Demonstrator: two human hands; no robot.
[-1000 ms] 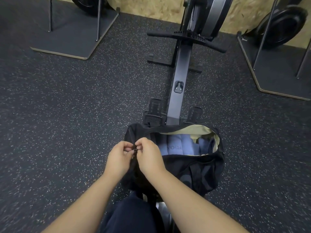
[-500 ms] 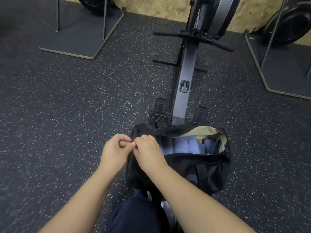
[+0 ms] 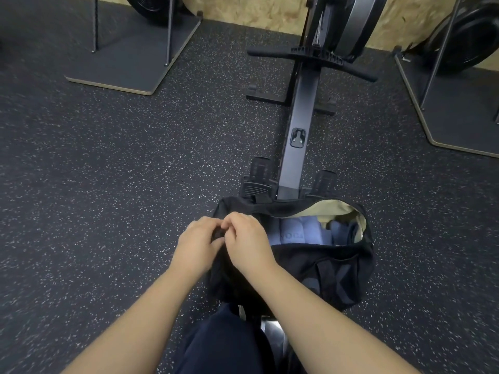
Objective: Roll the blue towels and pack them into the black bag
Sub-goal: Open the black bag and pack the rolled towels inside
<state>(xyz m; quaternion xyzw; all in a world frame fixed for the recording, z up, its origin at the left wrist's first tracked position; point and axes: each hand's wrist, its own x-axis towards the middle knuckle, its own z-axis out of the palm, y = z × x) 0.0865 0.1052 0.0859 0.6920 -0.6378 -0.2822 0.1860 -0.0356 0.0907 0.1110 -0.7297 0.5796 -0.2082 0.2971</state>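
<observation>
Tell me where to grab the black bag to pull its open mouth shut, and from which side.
Probably the left end of the black bag, where the left hand and right hand already pinch something small, likely the zipper pull. The mouth gapes toward the right over the blue towels, so come from above at that end and draw rightward along the opening.

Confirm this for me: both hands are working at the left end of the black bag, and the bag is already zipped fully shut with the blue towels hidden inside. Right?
Not quite. The head view shows the black bag still open along most of its top, with rolled blue towels visible inside. The left hand and right hand are indeed together at its left end.
</observation>
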